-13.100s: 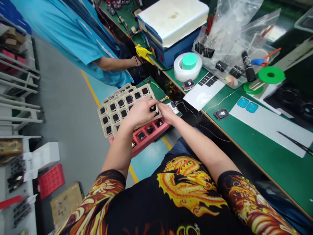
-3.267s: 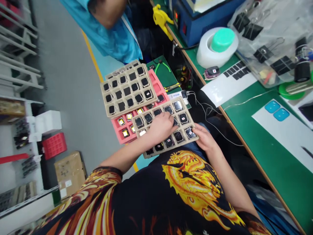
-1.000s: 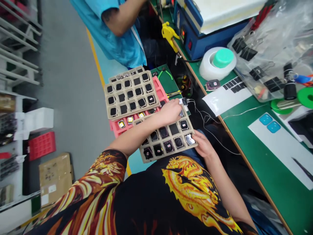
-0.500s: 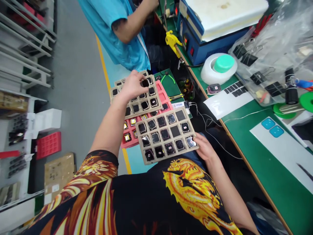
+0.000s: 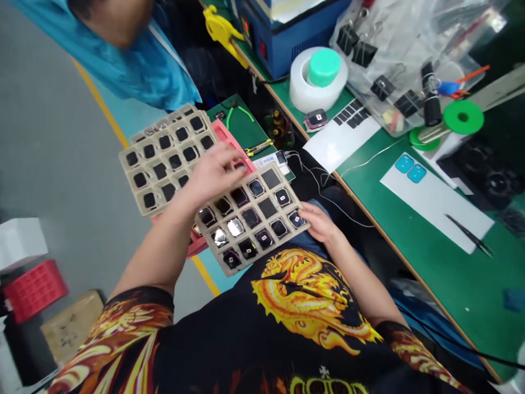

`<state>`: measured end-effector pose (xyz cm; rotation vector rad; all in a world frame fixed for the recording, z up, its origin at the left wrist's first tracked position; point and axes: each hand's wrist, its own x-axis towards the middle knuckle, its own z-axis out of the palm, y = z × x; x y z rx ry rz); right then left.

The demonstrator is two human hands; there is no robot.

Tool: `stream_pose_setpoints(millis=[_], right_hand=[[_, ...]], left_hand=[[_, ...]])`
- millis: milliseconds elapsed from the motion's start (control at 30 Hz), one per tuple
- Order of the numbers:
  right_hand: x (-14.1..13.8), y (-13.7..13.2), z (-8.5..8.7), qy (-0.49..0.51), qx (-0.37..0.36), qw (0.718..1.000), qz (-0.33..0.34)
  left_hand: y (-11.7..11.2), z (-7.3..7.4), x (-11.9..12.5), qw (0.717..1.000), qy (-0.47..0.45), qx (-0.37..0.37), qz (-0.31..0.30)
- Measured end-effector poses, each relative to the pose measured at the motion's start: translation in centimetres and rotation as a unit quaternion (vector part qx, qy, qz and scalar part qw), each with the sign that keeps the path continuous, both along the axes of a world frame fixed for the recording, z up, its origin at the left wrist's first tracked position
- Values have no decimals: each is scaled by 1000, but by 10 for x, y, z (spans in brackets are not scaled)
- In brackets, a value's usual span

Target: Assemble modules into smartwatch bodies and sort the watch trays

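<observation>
My right hand (image 5: pixel 320 221) grips the right edge of a beige compartment tray (image 5: pixel 283 234), thumb on top. Square dark watch faces fill most of its slots; two slots show only a flat dark bottom. My left hand (image 5: pixel 215 172) is over the gap between this tray and a second beige tray (image 5: pixel 135 205), fingers bent and loosely apart. I see nothing held in it, though its fingertips partly cover a dark piece. The second tray, full of watch faces where visible, lies on a red tray (image 5: pixel 223 131), partly hidden.
A person in a blue top (image 5: pixel 164 71) is close at upper left. On the green bench (image 5: pixel 430 262) to the right are a tape roll (image 5: pixel 297 82), a watch (image 5: pixel 315 119), tweezers (image 5: pixel 467 235) and a solder spool (image 5: pixel 463 116). Green-handled pliers (image 5: pixel 241 112) lie beyond the trays.
My left hand has left the far beige tray and come back toward the near one. The near tray stays in my right hand. The view has shifted to the right.
</observation>
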<state>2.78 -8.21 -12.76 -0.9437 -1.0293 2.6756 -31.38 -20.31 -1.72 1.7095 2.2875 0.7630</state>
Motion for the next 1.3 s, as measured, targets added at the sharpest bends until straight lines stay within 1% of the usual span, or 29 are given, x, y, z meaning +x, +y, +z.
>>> stream_pose_setpoints(millis=[33, 100, 133, 200, 267, 333, 433, 567, 667, 733, 800, 867, 933, 967, 1033, 1100, 1133, 1167, 1233, 1300], right_hand=[[0, 0, 0, 2, -3, 1000, -1], [0, -2, 1, 6, -12, 1000, -1], [0, -2, 2, 9, -16, 1000, 0], [0, -3, 2, 12, -20, 1000, 2], [0, -3, 2, 12, -18, 1000, 0], [0, -3, 1, 11, -16, 1000, -3], [0, -4, 0, 12, -15, 1000, -6], [0, -4, -1, 25, -15, 1000, -3], [0, -4, 0, 28, -13, 1000, 2], [0, -4, 0, 29, -10, 1000, 2], [1, -4, 0, 29, -9, 1000, 0], [1, -4, 0, 26, -8, 1000, -2], [0, -4, 0, 28, -10, 1000, -2], [0, -4, 0, 30, -14, 999, 0], [-1, -3, 0, 37, -22, 999, 4], [-2, -3, 1, 43, -27, 999, 5], [-2, -3, 1, 44, -28, 999, 5], [-2, -2, 1, 44, -29, 999, 5], [-1, -3, 1, 41, -31, 999, 6], [0, -3, 0, 38, -32, 999, 10]], left_hand=[[7, 1, 18, 999, -5, -7, -39], [25, 5, 47, 997, 0, 3, -81], [37, 8, 57, 996, 6, 18, -87], [65, 14, 69, 995, 17, 52, -79], [95, 20, 75, 994, 27, 76, -69], [123, 24, 78, 994, 37, 81, -68], [155, 21, 81, 995, 42, 67, -66], [179, 13, 83, 996, 30, 61, -62], [187, 15, 85, 997, 32, 42, -57], [185, 22, 85, 998, 43, 27, -46], [173, 32, 85, 997, 55, 31, -33], [150, 39, 84, 997, 61, 53, -14], [118, 39, 83, 996, 62, 66, 12], [102, 36, 82, 996, 64, 62, 29], [71, 25, 83, 995, 75, 37, 62], [49, 9, 85, 992, 92, -1, 83], [41, 1, 86, 992, 95, -24, 83], [35, -6, 88, 992, 90, -47, 73], [28, -17, 89, 995, 48, -80, 30], [24, -22, 86, 996, -7, -84, -9]])
